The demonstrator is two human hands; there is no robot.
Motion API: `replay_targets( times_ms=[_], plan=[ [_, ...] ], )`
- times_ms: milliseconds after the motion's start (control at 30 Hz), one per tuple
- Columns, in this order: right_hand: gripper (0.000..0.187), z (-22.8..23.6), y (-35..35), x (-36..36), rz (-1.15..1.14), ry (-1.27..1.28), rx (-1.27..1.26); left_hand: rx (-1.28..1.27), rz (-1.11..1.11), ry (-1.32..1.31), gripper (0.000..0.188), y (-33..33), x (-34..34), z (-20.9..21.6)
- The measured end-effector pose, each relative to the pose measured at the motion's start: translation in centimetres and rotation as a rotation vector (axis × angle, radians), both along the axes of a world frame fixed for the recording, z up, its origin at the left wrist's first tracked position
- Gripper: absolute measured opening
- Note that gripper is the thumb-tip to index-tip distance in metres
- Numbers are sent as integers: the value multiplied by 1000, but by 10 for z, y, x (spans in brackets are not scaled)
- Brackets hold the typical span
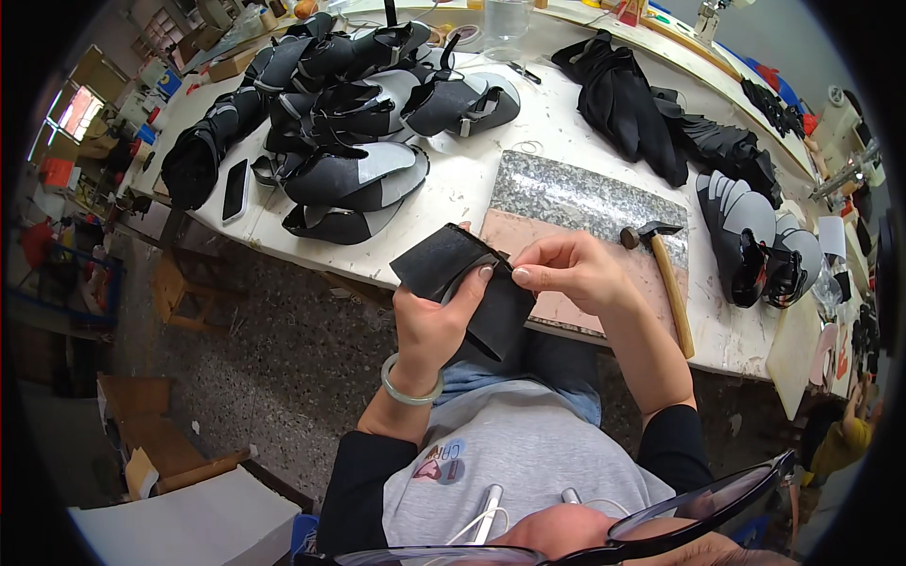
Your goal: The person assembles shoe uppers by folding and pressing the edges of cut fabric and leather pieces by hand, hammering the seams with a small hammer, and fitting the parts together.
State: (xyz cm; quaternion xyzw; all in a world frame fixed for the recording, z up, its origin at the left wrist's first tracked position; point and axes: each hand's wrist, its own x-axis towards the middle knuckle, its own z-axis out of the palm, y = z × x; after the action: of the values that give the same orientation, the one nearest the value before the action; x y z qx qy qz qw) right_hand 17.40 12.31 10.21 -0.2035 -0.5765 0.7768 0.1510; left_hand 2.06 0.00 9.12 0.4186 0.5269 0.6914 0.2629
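A black, folded shoe-upper piece (432,258) is held above my lap, at the near edge of the table. My left hand (436,325) grips it from below, the thumb pressed over its fold and the fingers behind it. At the upper right edge of the piece, my right hand (574,272) pinches the rim between thumb and forefinger. Just beyond both hands lies a speckled stone slab (590,186) with a pinkish board (613,274) on its near part. On that board rests a hammer (668,283) with a wooden handle, right of my right hand.
Several grey and black shoe uppers (363,179) are piled at the left of the white table (462,170), beside a phone (236,191). Black fabric pieces (618,104) lie at the far right. Stacked grey pieces (741,226) sit at the right edge. A clear container (506,24) stands at the back.
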Motion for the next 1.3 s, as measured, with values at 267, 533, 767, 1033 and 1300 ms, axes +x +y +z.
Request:
replay_targets(
  times_ms=[267,533,767,1033,1300],
  plan=[
    [9,-17,-7,-5,-55,66,-27,21,-6,-10,45,0,5,0],
    [23,-6,-9,-5,-89,-25,134,-33,29,7,39,-5,0,0],
    [23,-32,-48,-46,-76,-57,143,-42,81,760,23,-39,-35,13],
    [21,-129,-115,-81,163,-147,-416,-746,43,210,23,-119,-64,-48],
    [25,-119,-71,-30,-102,-196,142,-559,-116,140,25,-63,-28,-82]
  ],
)
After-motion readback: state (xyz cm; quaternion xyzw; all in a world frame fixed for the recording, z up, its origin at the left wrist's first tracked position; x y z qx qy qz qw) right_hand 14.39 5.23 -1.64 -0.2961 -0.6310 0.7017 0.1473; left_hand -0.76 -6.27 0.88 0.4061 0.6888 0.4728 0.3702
